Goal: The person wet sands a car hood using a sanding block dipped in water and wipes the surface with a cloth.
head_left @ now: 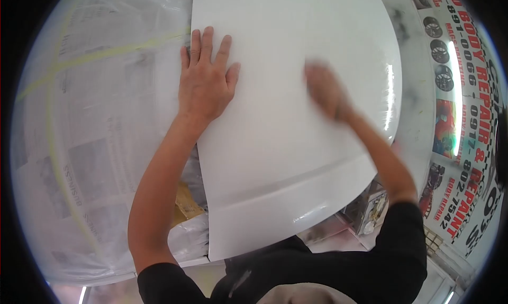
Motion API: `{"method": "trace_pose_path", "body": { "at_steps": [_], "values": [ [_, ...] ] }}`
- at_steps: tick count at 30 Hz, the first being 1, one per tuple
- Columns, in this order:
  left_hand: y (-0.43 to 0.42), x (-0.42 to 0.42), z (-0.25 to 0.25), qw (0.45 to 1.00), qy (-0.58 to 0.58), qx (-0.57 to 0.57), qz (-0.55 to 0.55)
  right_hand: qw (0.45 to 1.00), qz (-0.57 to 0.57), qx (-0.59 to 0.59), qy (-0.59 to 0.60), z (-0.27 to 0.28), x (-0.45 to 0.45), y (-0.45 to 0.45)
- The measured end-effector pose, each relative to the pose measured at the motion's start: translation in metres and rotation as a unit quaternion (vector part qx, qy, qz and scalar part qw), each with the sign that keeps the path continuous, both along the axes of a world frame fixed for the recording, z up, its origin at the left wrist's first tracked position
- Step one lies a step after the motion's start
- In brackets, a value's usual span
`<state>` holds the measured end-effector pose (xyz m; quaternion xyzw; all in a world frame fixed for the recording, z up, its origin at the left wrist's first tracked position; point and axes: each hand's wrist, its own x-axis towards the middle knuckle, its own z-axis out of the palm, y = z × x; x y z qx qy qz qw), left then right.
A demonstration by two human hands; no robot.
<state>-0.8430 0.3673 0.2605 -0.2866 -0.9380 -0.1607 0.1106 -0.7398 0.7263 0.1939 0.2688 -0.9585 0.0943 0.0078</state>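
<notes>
Black shirt (323, 267), six o'clock; my left hand (205, 87) spread on car panel (275, 129), right hand (327, 91) blurred, grip unclear; looks evenly white, remainder unclear

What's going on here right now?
A person leans over a smooth white panel. Their left hand lies spread across its left edge; the right hand, motion-blurred, is over the middle, its grip and contact unclear. Taped plastic sheeting lies left of the panel; a printed banner is right.

The panel (275, 129) is white; sleeves (405, 230), black; tape (116, 51), yellow; lettering (481, 95), red-and-black.
</notes>
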Motion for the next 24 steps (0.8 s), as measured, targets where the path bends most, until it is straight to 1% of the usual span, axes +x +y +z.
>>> {"method": "trace_pose_path", "body": {
  "at_steps": [1, 2, 3, 4, 5, 7, 8, 9, 10, 11, 12, 13, 14, 15, 16, 17, 18, 19, 22, 23, 24],
  "values": [
    [-0.002, -0.001, 0.0, 1.0, 0.0, -0.002, 0.006, 0.997, -0.025, -0.053, 0.044, -0.005, -0.073, 0.016],
    [-0.004, 0.001, -0.004, 1.0, -0.003, 0.003, 0.005, 0.986, -0.101, -0.128, 0.042, 0.004, -0.147, 0.019],
    [-0.001, 0.001, -0.005, 1.0, -0.003, 0.009, 0.005, 0.969, -0.197, -0.147, 0.034, 0.017, -0.212, 0.02],
    [-0.002, 0.0, -0.002, 1.0, 0.0, 0.015, 0.002, 0.956, -0.276, -0.083, 0.057, 0.019, -0.257, 0.017],
    [-0.007, 0.0, 0.002, 1.0, -0.006, 0.0, 0.006, 0.959, -0.264, -0.035, 0.098, 0.012, -0.269, 0.015],
    [-0.001, 0.001, 0.007, 1.0, -0.021, 0.001, 0.008, 0.967, -0.181, -0.134, 0.117, 0.027, -0.216, -0.01],
    [0.001, 0.001, 0.008, 1.0, -0.022, 0.004, 0.009, 0.975, -0.147, -0.097, 0.137, 0.027, -0.168, -0.022],
    [-0.002, 0.002, 0.005, 1.0, -0.026, 0.006, 0.007, 0.979, -0.069, -0.038, 0.186, 0.003, -0.104, -0.021],
    [-0.003, 0.001, 0.005, 1.0, -0.027, 0.006, 0.009, 0.995, -0.062, -0.009, 0.08, 0.009, -0.036, -0.037],
    [-0.003, 0.001, 0.005, 1.0, -0.023, 0.014, 0.007, 0.998, -0.059, 0.03, -0.001, 0.007, 0.029, -0.054],
    [-0.004, 0.002, 0.003, 1.0, -0.021, 0.017, 0.006, 0.998, -0.003, -0.068, -0.019, 0.028, 0.083, -0.071],
    [-0.004, 0.001, 0.001, 1.0, -0.017, 0.017, 0.005, 0.991, -0.019, -0.051, -0.126, 0.049, 0.089, -0.074],
    [-0.002, 0.001, 0.0, 1.0, -0.018, 0.022, 0.004, 0.995, 0.045, -0.003, -0.089, 0.026, 0.056, -0.045],
    [-0.002, 0.002, 0.001, 0.999, -0.022, 0.024, 0.002, 0.997, 0.059, -0.042, -0.005, 0.016, 0.001, -0.033],
    [-0.003, 0.001, 0.002, 0.999, -0.02, 0.025, 0.004, 0.997, 0.044, -0.048, 0.029, 0.006, -0.071, -0.012],
    [-0.006, 0.001, 0.002, 1.0, -0.021, 0.019, 0.004, 0.987, -0.015, -0.152, 0.055, 0.014, -0.138, -0.011],
    [-0.005, 0.002, 0.003, 1.0, -0.021, 0.017, 0.005, 0.964, -0.114, -0.24, -0.005, 0.047, -0.189, -0.028],
    [-0.003, 0.002, 0.005, 1.0, -0.02, 0.016, 0.002, 0.97, -0.138, -0.185, 0.081, 0.034, -0.236, -0.017],
    [-0.003, 0.002, 0.004, 1.0, -0.01, 0.007, 0.002, 0.975, -0.202, -0.073, 0.052, 0.029, -0.241, -0.035],
    [-0.005, 0.001, 0.005, 1.0, -0.012, 0.01, 0.007, 0.974, -0.172, -0.129, 0.067, 0.042, -0.182, -0.055],
    [-0.005, 0.002, 0.004, 1.0, -0.02, 0.014, 0.007, 0.981, -0.062, -0.091, 0.159, 0.01, -0.14, -0.042]
  ]
}}
